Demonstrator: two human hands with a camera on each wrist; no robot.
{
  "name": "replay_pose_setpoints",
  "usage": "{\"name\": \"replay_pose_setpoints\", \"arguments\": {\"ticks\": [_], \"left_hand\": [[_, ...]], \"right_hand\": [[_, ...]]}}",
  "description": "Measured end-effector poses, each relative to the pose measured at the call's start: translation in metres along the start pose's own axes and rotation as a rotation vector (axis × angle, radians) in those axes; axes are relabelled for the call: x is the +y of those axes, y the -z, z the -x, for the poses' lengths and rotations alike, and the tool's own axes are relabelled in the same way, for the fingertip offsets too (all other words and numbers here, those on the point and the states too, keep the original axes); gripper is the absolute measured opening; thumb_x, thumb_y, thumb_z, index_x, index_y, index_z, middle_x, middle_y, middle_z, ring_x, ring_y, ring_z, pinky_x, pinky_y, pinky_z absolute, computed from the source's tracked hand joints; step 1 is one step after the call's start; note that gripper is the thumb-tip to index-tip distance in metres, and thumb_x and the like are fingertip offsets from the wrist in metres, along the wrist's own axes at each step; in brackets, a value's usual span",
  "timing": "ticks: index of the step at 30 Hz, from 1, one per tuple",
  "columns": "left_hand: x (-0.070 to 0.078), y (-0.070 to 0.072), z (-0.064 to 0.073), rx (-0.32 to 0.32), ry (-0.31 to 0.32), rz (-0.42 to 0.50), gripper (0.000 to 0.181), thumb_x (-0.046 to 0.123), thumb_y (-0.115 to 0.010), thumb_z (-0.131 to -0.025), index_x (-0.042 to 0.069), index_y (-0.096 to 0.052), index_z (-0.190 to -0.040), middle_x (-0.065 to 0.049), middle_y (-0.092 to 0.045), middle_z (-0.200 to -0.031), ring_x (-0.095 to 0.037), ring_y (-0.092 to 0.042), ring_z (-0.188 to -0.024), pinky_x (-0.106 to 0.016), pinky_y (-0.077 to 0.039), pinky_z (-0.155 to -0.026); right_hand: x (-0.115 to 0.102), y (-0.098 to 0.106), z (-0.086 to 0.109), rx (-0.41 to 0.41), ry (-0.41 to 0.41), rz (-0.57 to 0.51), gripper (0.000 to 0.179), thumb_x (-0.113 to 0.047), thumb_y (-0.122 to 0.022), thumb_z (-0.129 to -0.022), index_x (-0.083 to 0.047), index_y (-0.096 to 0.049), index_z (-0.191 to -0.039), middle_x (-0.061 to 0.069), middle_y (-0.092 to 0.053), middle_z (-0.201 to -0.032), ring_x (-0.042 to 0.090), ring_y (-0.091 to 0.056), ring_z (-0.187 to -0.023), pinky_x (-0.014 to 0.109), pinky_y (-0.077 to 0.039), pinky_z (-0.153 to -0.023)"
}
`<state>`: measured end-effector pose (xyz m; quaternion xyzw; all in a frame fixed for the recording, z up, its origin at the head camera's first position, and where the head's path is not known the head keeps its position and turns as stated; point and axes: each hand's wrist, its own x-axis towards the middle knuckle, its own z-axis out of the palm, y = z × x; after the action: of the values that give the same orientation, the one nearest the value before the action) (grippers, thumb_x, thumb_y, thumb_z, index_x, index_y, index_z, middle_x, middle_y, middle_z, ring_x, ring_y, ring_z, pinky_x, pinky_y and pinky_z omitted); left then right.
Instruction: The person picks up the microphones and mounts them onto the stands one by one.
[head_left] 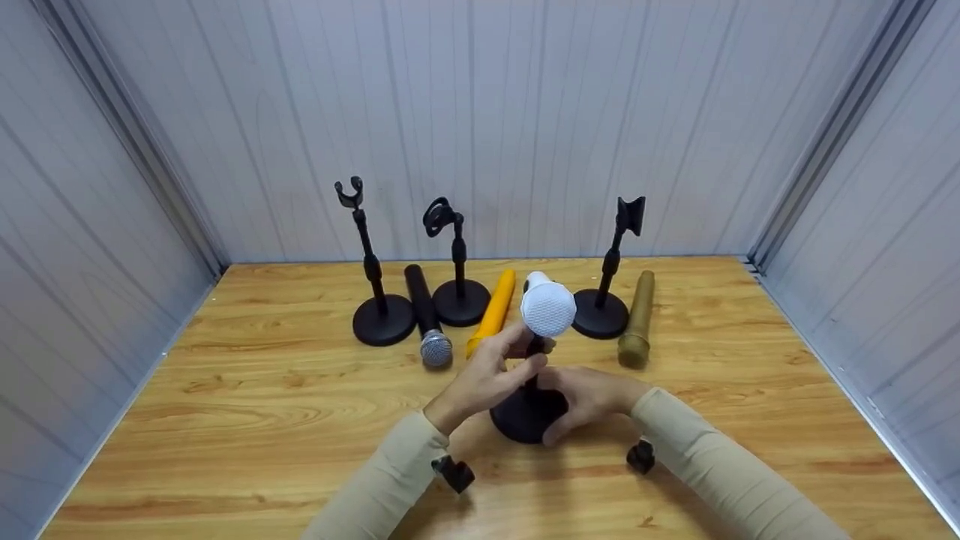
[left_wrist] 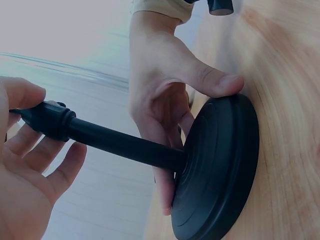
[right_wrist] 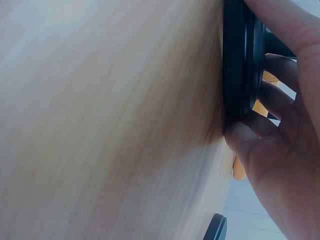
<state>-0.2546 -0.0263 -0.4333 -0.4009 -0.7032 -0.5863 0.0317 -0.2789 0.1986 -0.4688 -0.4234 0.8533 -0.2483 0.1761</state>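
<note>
A white microphone (head_left: 548, 307) sits atop a black round-based desk stand (head_left: 521, 420), its mesh head toward me. My left hand (head_left: 487, 375) grips the stand's upper pole, with thumb and fingers around the collar (left_wrist: 52, 120) in the left wrist view. Low down, my right hand (head_left: 592, 394) holds the round base (left_wrist: 220, 165) by its edge, thumb on the rim and fingers over the top. In the right wrist view that base (right_wrist: 242, 60) is at the wooden table; whether it fully touches is unclear. The clip under the microphone is mostly hidden.
Behind stand three black stands: one with a fork clip (head_left: 382, 319), one with a ring clip (head_left: 461, 300), one with a cradle clip (head_left: 600, 311). Between and beside them lie a black microphone (head_left: 426, 307), a yellow one (head_left: 496, 307) and a gold one (head_left: 637, 322). Pale panels enclose the table.
</note>
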Motion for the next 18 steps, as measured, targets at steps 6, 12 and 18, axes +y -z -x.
{"name": "replay_pose_setpoints", "arguments": {"ticks": [6, 12, 18], "left_hand": [[-0.0006, -0.0007, -0.0029, 0.079, -0.061, -0.063, 0.025, 0.013, -0.077, -0.092, 0.006, -0.067, -0.113, -0.009, -0.066, -0.107, -0.024, -0.063, -0.102, -0.037, -0.056, -0.091], [0.0016, 0.0022, -0.0030, 0.046, -0.056, -0.060, 0.023, 0.006, -0.074, -0.093, 0.002, -0.068, -0.114, -0.005, -0.070, -0.102, -0.020, -0.067, -0.098, -0.035, -0.055, -0.091], [0.0024, 0.0063, -0.0037, -0.053, -0.013, -0.064, 0.026, 0.011, -0.066, -0.100, 0.002, -0.062, -0.124, 0.000, -0.070, -0.111, -0.016, -0.067, -0.104, -0.034, -0.052, -0.096]], "right_hand": [[0.0001, -0.0006, 0.0021, -0.002, 0.026, -0.010, 0.078, -0.050, -0.087, -0.076, -0.019, -0.053, -0.139, -0.006, -0.055, -0.141, 0.012, -0.050, -0.129, 0.038, -0.039, -0.111], [0.0006, -0.0006, 0.0017, -0.023, 0.026, -0.004, 0.082, -0.051, -0.086, -0.078, -0.017, -0.052, -0.145, -0.007, -0.051, -0.147, 0.012, -0.047, -0.133, 0.037, -0.038, -0.113], [0.0006, 0.0011, 0.0000, -0.024, 0.044, -0.026, 0.077, -0.048, -0.087, -0.078, -0.017, -0.054, -0.140, -0.007, -0.054, -0.143, 0.010, -0.049, -0.131, 0.035, -0.037, -0.113]]}}
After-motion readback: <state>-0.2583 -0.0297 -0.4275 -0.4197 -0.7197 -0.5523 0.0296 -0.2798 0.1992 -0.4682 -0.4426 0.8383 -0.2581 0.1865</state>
